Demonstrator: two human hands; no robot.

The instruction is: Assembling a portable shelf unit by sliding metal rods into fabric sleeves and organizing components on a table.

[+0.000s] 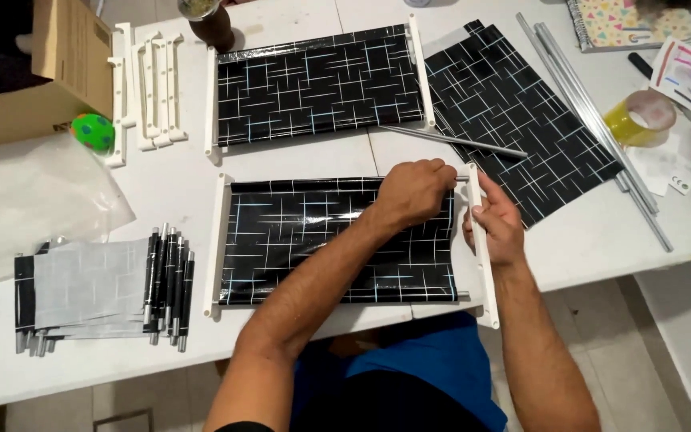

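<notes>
Assembly panel [313, 240] of black patterned sheet lies at the centre of the white desk [169, 180], stretched between two white plastic side rails. The left hand [413, 192] is closed, fingertips pinched on the end of a thin metal rod [461, 178] at the panel's upper right corner; the grip point itself is partly hidden by the knuckles. The right hand [496, 224] is curled around the right side rail [481, 248], thumb on top; its palm is hidden.

At 12 o'clock lies a second finished panel [317, 84]. At 2 o'clock, a loose patterned sheet [521, 120] and long metal tubes [593, 120]. At 9 o'clock, a bundle of rolled sheets with rods [105, 292]. At 11 o'clock, spare white rails [149, 88] beside a cardboard box [33, 76], cut off by the frame edge.
</notes>
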